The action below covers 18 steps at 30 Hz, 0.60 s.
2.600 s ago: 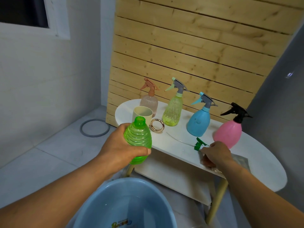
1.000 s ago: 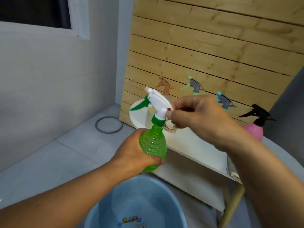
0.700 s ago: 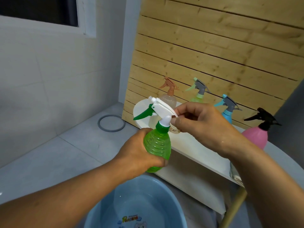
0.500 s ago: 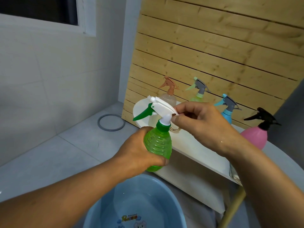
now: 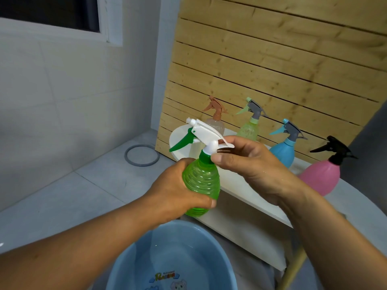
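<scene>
Pale wall tiles and a wooden panel (image 5: pixel 272 70) are backing a white table (image 5: pixel 356 208), where four spray bottles are standing in a row: a clear bottle (image 5: pixel 216 125), a yellow bottle (image 5: pixel 249 130), a blue bottle (image 5: pixel 282 152) and a pink bottle (image 5: pixel 320 177).

In front of the table's near edge, a green bottle (image 5: pixel 202 185) is being held nearly upright in the air, above the far rim of a blue basin (image 5: pixel 173 248) that is holding water. The left hand (image 5: pixel 178 193) is wrapping round the bottle's ribbed belly from the left. Its thumb is lying across the front near the base, and the other fingers are hidden behind the plastic.

A white spray head (image 5: pixel 206 136) is sitting on the bottle's neck, with its nozzle pointing up and to the left and its green trigger hanging below. The right hand (image 5: pixel 251 164) is pinching this head from the right, with the thumb pressing at the collar just above the green cap and the curled fingers closing over the head's back end.

A grey ring (image 5: pixel 142 154) is lying on the floor tiles to the left, well apart from the table.
</scene>
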Each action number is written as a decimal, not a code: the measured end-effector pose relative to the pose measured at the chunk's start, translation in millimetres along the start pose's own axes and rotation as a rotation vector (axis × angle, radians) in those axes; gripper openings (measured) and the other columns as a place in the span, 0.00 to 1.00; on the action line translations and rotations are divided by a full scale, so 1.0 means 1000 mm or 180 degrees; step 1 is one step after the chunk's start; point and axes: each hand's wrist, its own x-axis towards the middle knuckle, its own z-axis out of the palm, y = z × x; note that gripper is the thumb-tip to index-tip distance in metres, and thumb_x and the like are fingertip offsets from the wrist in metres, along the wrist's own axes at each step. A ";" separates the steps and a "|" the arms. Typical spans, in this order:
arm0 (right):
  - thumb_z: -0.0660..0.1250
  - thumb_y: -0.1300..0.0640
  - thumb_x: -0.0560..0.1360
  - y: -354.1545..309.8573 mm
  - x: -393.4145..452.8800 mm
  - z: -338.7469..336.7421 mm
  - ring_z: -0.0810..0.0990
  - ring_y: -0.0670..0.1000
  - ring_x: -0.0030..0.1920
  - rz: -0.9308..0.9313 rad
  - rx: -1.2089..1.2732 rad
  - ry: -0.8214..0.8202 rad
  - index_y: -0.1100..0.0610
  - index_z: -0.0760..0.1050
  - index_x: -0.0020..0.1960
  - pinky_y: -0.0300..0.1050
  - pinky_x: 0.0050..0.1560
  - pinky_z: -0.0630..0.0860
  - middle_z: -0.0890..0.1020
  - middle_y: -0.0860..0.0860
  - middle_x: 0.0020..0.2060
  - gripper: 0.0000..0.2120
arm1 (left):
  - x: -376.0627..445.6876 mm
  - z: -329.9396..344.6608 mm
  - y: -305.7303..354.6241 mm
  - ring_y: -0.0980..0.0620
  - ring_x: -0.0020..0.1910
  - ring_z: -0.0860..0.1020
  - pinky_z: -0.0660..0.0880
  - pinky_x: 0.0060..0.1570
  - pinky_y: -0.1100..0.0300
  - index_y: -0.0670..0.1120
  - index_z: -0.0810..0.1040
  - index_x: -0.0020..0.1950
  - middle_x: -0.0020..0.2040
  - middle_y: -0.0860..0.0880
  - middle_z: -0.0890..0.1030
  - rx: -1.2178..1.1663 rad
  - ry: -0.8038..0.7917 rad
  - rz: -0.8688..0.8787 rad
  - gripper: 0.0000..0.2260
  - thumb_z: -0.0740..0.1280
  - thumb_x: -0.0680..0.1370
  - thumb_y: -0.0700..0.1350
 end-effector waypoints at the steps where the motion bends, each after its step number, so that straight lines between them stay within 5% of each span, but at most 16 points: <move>1: 0.76 0.60 0.66 0.004 0.001 0.003 0.83 0.49 0.48 -0.0059 0.0187 0.0059 0.59 0.82 0.54 0.39 0.51 0.78 0.85 0.54 0.46 0.16 | 0.000 0.000 0.001 0.59 0.49 0.83 0.83 0.53 0.54 0.60 0.76 0.61 0.50 0.57 0.84 -0.0002 -0.0008 0.0008 0.31 0.85 0.63 0.45; 4: 0.76 0.64 0.65 0.010 0.002 0.011 0.84 0.52 0.49 -0.0218 0.0432 0.0218 0.63 0.80 0.54 0.43 0.52 0.81 0.85 0.63 0.51 0.18 | 0.000 -0.001 0.003 0.59 0.49 0.83 0.83 0.53 0.53 0.60 0.77 0.60 0.50 0.57 0.84 -0.0020 -0.0071 0.0050 0.30 0.84 0.64 0.44; 8: 0.74 0.65 0.66 0.010 0.002 0.009 0.84 0.52 0.48 -0.0281 0.0406 0.0149 0.65 0.80 0.55 0.43 0.50 0.81 0.86 0.58 0.48 0.17 | -0.001 -0.002 0.006 0.59 0.49 0.83 0.84 0.54 0.53 0.59 0.77 0.60 0.50 0.57 0.84 -0.0017 -0.0205 0.0093 0.29 0.84 0.65 0.44; 14: 0.73 0.66 0.71 0.014 0.002 0.001 0.82 0.59 0.60 -0.0251 0.0581 -0.0373 0.57 0.73 0.71 0.51 0.62 0.78 0.83 0.63 0.59 0.29 | -0.002 -0.009 0.007 0.57 0.51 0.85 0.83 0.56 0.50 0.57 0.78 0.61 0.52 0.55 0.86 0.0009 -0.0443 0.0044 0.28 0.84 0.65 0.43; 18: 0.75 0.65 0.68 0.011 0.002 0.004 0.84 0.53 0.53 -0.0232 0.0215 -0.0164 0.55 0.72 0.71 0.47 0.55 0.81 0.86 0.56 0.52 0.33 | -0.003 -0.009 0.005 0.56 0.51 0.85 0.83 0.55 0.49 0.58 0.78 0.61 0.52 0.55 0.85 0.0042 -0.0423 0.0056 0.29 0.84 0.64 0.42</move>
